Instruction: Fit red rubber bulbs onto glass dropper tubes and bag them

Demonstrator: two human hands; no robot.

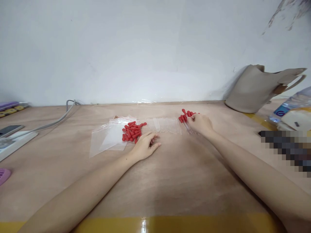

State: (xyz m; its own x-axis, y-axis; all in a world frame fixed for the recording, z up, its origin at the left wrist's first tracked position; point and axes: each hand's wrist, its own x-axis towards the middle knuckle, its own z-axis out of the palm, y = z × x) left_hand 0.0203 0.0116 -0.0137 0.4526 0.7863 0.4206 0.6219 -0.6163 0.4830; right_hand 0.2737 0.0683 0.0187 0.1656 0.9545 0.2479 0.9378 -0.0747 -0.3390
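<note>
My right hand (201, 123): fingertips bunched at the red-topped droppers (185, 118); whether they pinch one, I cannot tell.
My left hand (146, 145): fingers loosely bent, thumb apart, beside the red bulbs (131, 132).
Clear tubes (167, 125): lined up between bulbs and droppers.

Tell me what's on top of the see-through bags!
A heap of red bulb-shaped pieces lies over the right side of the see-through bags. The heap covers what's beneath, so I can't tell how far the bags reach under it.
</note>
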